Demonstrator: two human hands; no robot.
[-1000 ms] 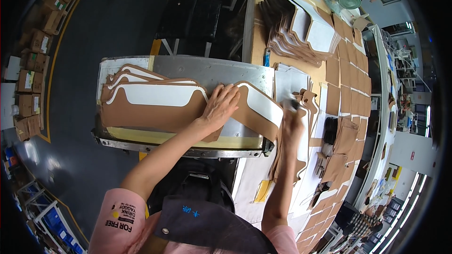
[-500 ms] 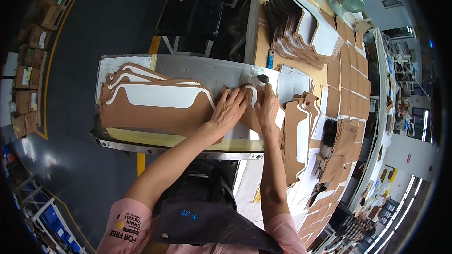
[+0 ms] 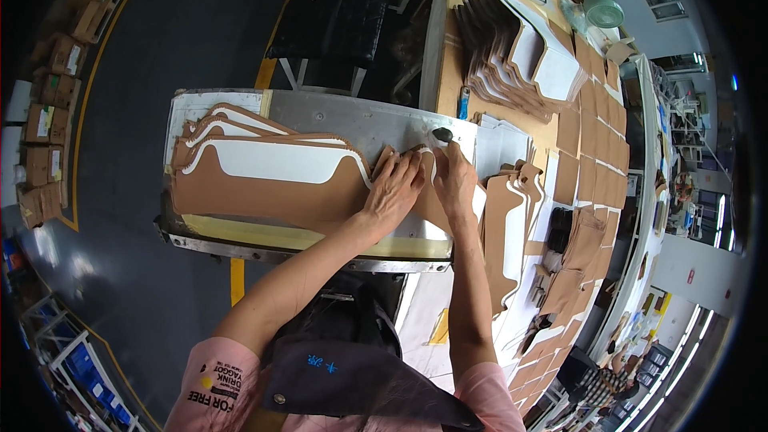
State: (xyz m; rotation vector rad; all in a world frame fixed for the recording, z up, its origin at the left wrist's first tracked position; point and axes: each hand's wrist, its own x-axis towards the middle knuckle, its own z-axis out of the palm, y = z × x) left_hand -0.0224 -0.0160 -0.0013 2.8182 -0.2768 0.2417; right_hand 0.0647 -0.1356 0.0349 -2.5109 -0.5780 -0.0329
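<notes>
A brown panel with a white curved border [image 3: 432, 206] lies on the metal-topped bench between my hands. My left hand [image 3: 398, 186] rests on its upper left edge, fingers bent and close together, gripping the edge. In my closed right hand [image 3: 456, 184] is a tool with a black rounded end [image 3: 442, 135] that sticks out above the fist; its working end is hidden. The two hands nearly meet at the panel's curved edge. Beside my left fingers a small brown flap [image 3: 382, 162] shows. Several matching brown and white panels [image 3: 272, 192] lie stacked to the left.
More brown and white panels [image 3: 502, 232] stand just right of my right forearm. A fanned pile of panels [image 3: 520, 56], a blue-handled cutter [image 3: 463, 102] and a green fan [image 3: 602, 10] occupy the side table. A black stool [image 3: 328, 26] stands beyond the bench.
Both hands stay at the same edge of the panel. The right hand and tool have shifted very slightly; the whole view has moved a little.
</notes>
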